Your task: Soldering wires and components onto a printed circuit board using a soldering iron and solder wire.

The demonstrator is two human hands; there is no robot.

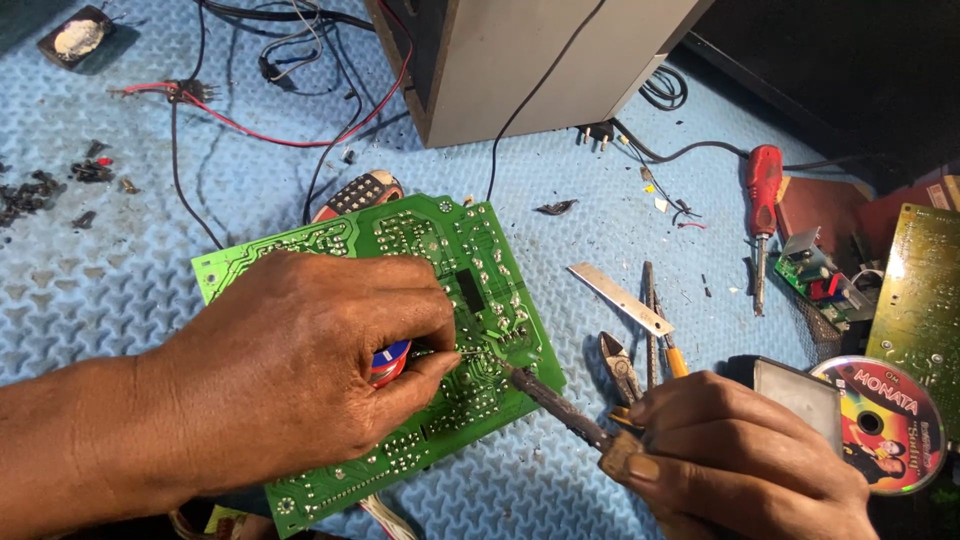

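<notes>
The left hand (300,370) rests on the one green circuit board (400,350), solder side up on the blue mat (120,290), pinning it flat while thumb and forefinger pinch a thin solder wire (440,352) toward a joint. The right hand (740,460) is closed round one soldering iron (560,405), tip touching the same spot. Further right lie one pair of cutters (620,365), one red screwdriver (762,215), one disc (885,425)
</notes>
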